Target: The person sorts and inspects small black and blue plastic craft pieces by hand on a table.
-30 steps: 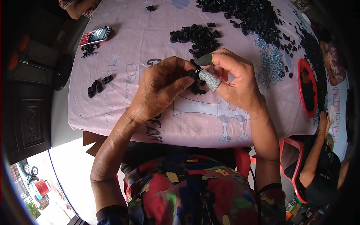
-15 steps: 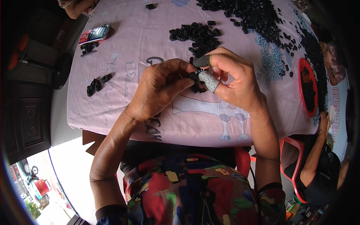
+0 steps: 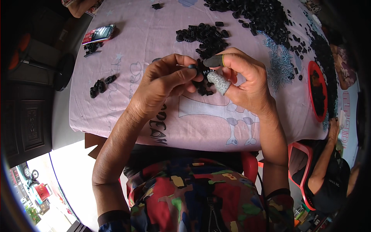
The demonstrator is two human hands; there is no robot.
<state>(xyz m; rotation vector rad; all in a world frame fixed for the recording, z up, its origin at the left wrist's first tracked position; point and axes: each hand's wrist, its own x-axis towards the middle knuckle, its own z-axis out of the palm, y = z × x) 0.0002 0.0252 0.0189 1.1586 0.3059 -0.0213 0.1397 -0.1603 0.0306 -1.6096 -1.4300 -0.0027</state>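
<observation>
My left hand pinches a small black plastic part between thumb and forefinger; its rounded end shows past the thumb. Close to its right is my right hand, with a dark cover on the forefinger and a grey wrapping on the thumb. Those two fingertips hold a small metal coil spring, its coils facing the left hand's part. Just beneath the fingers, more black parts lie on the pink printed tablecloth. Beyond the hands is a loose heap of similar black parts.
A big black pile and scattered silvery springs cover the far right. A red basin stands near the right edge. At left are a phone and a few black parts. Another person's arm reaches in at right.
My left hand has turned and drawn slightly back from the right, so the black part's rounded end shows. The spring at my right fingertips is in clearer view.
</observation>
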